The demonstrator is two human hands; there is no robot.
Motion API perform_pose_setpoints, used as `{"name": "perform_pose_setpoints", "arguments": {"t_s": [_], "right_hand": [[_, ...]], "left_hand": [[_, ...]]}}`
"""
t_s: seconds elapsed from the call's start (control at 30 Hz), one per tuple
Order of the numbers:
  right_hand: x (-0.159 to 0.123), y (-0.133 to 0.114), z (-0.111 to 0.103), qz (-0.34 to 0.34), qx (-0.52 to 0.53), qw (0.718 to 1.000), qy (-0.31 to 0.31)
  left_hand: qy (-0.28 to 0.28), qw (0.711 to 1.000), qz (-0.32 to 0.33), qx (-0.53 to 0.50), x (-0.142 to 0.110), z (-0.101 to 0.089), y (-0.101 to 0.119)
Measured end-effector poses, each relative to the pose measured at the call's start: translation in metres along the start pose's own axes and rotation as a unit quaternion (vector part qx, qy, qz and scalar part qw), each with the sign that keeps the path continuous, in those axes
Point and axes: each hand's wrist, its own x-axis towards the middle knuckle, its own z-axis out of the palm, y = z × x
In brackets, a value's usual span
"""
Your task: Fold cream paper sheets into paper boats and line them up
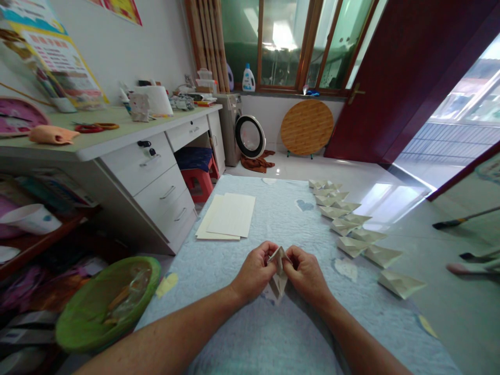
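Between both hands, low over the quilted blue cloth, is a folded piece of cream paper with a pointed top. My left hand pinches its left side, and my right hand pinches the right side. The fingers of both hands are closed on the paper, and they cover part of its upper folds. To the right, several folded paper boats stand in two slanting rows. Beyond my left hand lies a stack of flat paper sheets.
A green basket holding plastic wrap stands at the left below the cloth's edge. A white desk with drawers runs along the left wall. Farther off are a washing machine with an open door, a round wooden tabletop and a dark red door.
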Motion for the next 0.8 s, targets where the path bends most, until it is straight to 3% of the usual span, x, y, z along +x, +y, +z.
{"name": "perform_pose_setpoints", "arguments": {"t_s": [0.17, 0.4, 0.6, 0.7, 0.8], "right_hand": [[0.000, 0.002, 0.000, 0.009, 0.017, 1.000, -0.008], [0.002, 0.002, -0.002, 0.016, 0.058, 0.998, -0.028], [0.002, 0.001, -0.002, 0.030, 0.112, 0.992, -0.039], [0.002, 0.000, -0.002, 0.060, 0.233, 0.967, -0.079], [0.003, 0.003, -0.005, 0.103, 0.358, 0.919, -0.128]], "left_hand": [[0.015, 0.998, -0.030, -0.058, 0.001, 0.000, 0.004], [-0.107, 0.973, -0.101, -0.177, 0.007, -0.017, 0.003], [-0.114, 0.970, -0.117, -0.177, 0.009, -0.020, 0.000], [-0.094, 0.969, -0.117, -0.198, 0.009, -0.019, 0.001], [-0.068, 0.966, -0.111, -0.224, 0.010, -0.019, 0.002]]}}
